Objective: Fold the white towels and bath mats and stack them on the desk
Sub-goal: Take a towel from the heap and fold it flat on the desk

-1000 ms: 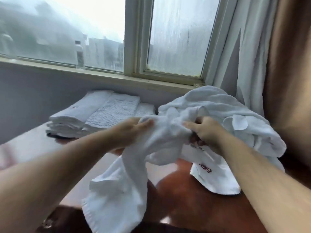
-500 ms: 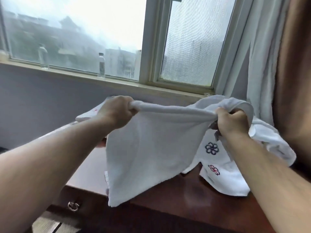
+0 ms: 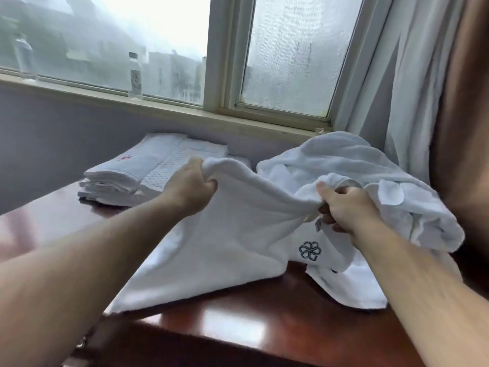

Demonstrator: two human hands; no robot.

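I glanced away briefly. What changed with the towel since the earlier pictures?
The left hand and right hand pulled apart, spreading the bunched towel by its top edge, then lowered it so its lower part lies on the desk. Both kept their grip. The folded stack and the loose pile stayed put.

- glossy red-brown wooden desk (image 3: 264,319)
- folded stack (image 3: 124,181) of white towels and a waffle-textured mat, far left of the desk
- loose heap (image 3: 370,168) of white towels, far right, one with a dark flower emblem
- spread towel (image 3: 225,247), lower edge on the desk between stack and heap
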